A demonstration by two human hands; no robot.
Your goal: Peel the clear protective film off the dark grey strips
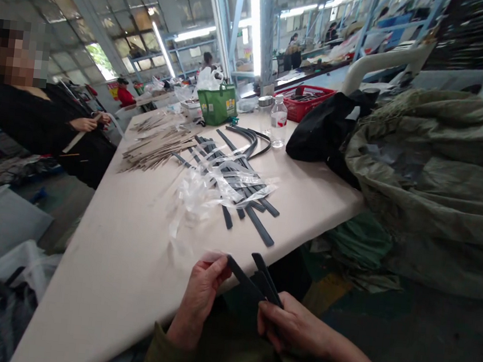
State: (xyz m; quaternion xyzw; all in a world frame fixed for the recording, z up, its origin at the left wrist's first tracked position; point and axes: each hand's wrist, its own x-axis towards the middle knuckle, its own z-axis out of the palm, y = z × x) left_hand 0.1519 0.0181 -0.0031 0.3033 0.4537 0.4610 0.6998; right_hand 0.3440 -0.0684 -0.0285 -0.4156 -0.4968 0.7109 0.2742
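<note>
My left hand (pixel 204 292) pinches the tip of a flat dark grey strip (pixel 245 278) between thumb and fingers, just off the table's near edge. The strip's other end runs into my right hand (pixel 291 323), whose fingers are wrapped round it and a couple of similar strips (pixel 266 276). Beyond my hands, a loose heap of dark strips (pixel 258 224) lies criss-crossed on the pale table (pixel 126 249). Crumpled clear plastic film (pixel 199 191) covers part of that heap. My right palm and the strips' lower ends are hidden.
Brownish strips (pixel 158 148) lie farther back. Behind them stand a green bag (pixel 217 105), a plastic bottle (pixel 278 122) and a red basket (pixel 310 99). A black bag (pixel 329 127) and a large woven sack (pixel 441 167) border the right side. A co-worker (pixel 54 115) stands at left.
</note>
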